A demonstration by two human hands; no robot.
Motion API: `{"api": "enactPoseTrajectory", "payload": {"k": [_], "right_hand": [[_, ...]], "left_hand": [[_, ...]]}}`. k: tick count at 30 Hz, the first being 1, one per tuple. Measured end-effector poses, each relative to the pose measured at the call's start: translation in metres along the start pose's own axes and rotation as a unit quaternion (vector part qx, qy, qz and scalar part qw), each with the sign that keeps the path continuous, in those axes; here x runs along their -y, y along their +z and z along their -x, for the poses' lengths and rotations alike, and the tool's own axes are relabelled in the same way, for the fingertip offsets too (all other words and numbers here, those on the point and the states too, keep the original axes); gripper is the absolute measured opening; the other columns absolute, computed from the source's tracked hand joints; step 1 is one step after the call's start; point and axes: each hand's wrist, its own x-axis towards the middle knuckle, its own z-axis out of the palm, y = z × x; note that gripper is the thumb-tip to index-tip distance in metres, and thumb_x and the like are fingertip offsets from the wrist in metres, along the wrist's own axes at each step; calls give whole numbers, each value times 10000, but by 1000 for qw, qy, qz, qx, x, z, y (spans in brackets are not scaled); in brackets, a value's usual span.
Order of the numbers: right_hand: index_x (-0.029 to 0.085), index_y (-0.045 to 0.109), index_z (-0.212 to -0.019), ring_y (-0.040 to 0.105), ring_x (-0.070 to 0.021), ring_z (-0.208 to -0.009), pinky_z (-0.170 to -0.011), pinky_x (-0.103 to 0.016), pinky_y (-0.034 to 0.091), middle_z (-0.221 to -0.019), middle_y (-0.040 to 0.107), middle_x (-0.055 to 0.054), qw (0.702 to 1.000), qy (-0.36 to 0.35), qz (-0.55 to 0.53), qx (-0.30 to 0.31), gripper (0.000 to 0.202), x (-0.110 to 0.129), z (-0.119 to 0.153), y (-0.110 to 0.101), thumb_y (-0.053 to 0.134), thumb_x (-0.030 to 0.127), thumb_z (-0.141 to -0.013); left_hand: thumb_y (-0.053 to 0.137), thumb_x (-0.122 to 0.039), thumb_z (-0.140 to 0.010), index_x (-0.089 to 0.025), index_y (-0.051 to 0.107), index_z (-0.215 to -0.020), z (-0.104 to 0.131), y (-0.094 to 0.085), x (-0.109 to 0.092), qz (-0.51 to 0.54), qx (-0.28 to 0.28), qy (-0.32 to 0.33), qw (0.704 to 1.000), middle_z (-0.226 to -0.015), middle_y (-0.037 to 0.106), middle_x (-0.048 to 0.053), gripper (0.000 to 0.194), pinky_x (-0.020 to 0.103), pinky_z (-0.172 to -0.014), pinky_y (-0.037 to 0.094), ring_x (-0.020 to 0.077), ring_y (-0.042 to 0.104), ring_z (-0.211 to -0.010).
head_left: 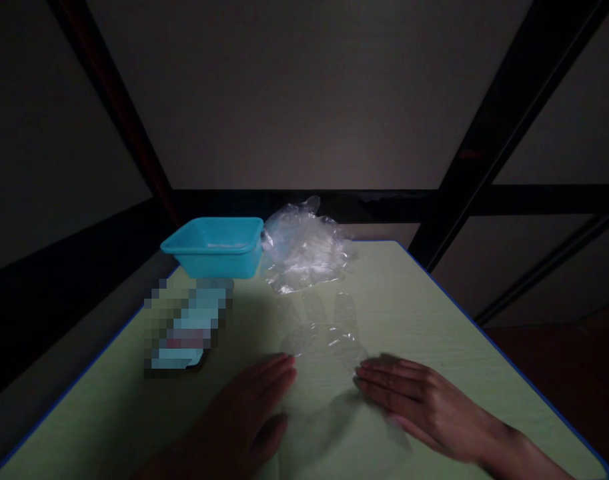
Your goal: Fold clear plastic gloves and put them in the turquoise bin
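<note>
A clear disposable plastic glove (321, 337) lies on the table, its fingers pointing away from me and some creases across its middle. My left hand (251, 403) is at its left edge, fingers stretched out and thumb apart, in deep shadow. From the other side, my right hand (411, 400) reaches in with straight fingers held side by side. Its fingertips touch the glove's right edge. Neither hand visibly grips anything. Beyond the glove sits a crumpled heap of clear plastic gloves (307, 250).
A turquoise plastic basin (219, 263) stands at the back left, beside the heap. In front of it lies a flat, light-blue object (191, 327), blurred out by pixelation. The pale green table (419, 307) has a blue edge. A wall (304, 100) rises behind it.
</note>
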Motion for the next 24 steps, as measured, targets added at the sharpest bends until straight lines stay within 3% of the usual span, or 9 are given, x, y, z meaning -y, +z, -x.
{"api": "enactPoseTrajectory", "payload": {"k": [8,12,15,18,21,24], "right_hand": [[94,557,-1187,618,-226,-1015,-831,-392,526,-1108,658,-140,996,24,-80,-16,383,-4,-5,-5,279,227,-959],[133,620,-1028,656,-210,-783,-666,-352,515,-841,696,-118,987,81,-135,-20,467,-8,-12,-7,194,315,-977],[154,623,-822,579,-164,-570,-548,-298,440,-626,610,-59,982,126,-139,-10,533,-11,-17,-6,164,377,-976],[176,536,-658,459,-126,-483,-496,-270,357,-534,464,5,972,169,-161,-17,536,-14,-20,-5,176,424,-968],[197,398,-563,323,-96,-444,-453,-242,282,-508,277,57,942,228,-244,-30,510,-17,-23,-4,220,483,-946],[201,372,-562,254,-87,-444,-427,-231,231,-516,223,66,897,282,-339,-34,510,-19,-28,-3,256,554,-911]], "left_hand": [[557,-110,-679,-231,374,-1327,2,-4,10,54,56,-52,996,-1258,568,87,684,403,-938,463,251,550,-1115],[597,-125,-624,-260,377,-1334,2,-6,17,89,95,-81,988,-1284,546,81,756,428,-956,438,273,524,-1141],[605,-154,-625,-269,408,-1321,-2,-7,19,93,105,-113,984,-1284,547,82,732,444,-943,441,285,527,-1136],[613,-180,-639,-253,483,-1268,-8,-7,18,93,106,-142,980,-1251,576,83,646,456,-937,438,290,540,-1118],[642,-208,-635,-227,544,-1210,-15,-7,16,100,99,-153,978,-1181,626,81,583,434,-929,443,283,569,-1073],[653,-204,-639,-224,590,-1146,-21,-6,15,115,82,-170,975,-1084,677,58,512,386,-904,458,255,604,-1007]]}}
